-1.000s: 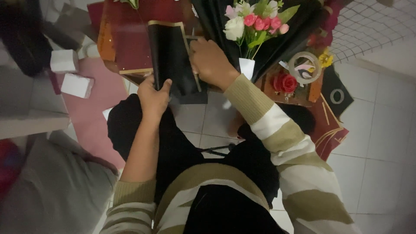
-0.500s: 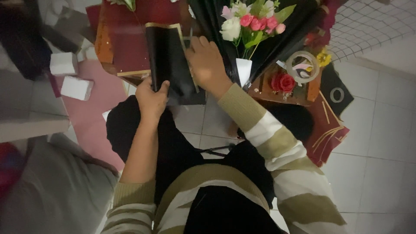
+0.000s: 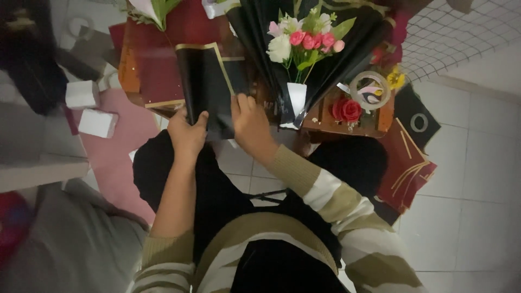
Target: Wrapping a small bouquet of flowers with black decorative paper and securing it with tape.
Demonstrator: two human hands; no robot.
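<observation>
A folded black wrapping sheet with a gold border lies on a low wooden table in front of me. My left hand grips its near left corner. My right hand presses flat on its near right part, fingers together. Just right of my right hand stands a bouquet of pink and white flowers wrapped in black paper.
A tape roll and a red rose head lie on the table's right side. Dark red sheets hang off its right edge onto the white tile floor. Two white boxes lie at the left, near pink paper.
My right hand has slid from the sheet's upper right down toward its near edge. My left hand has stayed on the near left corner.
</observation>
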